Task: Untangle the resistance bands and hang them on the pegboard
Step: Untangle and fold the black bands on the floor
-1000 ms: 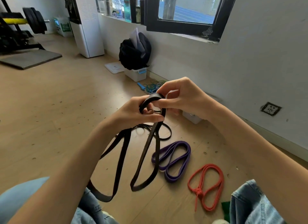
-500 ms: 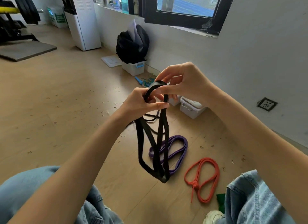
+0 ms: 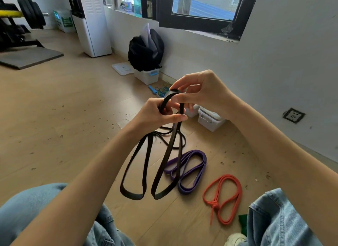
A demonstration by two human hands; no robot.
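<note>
Fingers (image 3: 180, 117) of the left hand (image 3: 155, 115) and right hand (image 3: 203, 93) are pinching the flat black rubber band (image 3: 165, 161), whose dangling loops are risking re-twisting.

- We count one black band (image 3: 164, 165) held up, plus another black band (image 3: 175, 136) on the floor.
- One purple band (image 3: 190, 169).
- One red band (image 3: 224, 196).
- Two hands.

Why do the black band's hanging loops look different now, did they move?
Yes. The black band, pinched by the left hand and right hand, has spread from a bunch into two loops, its left loop swinging away from the purple band.
</note>
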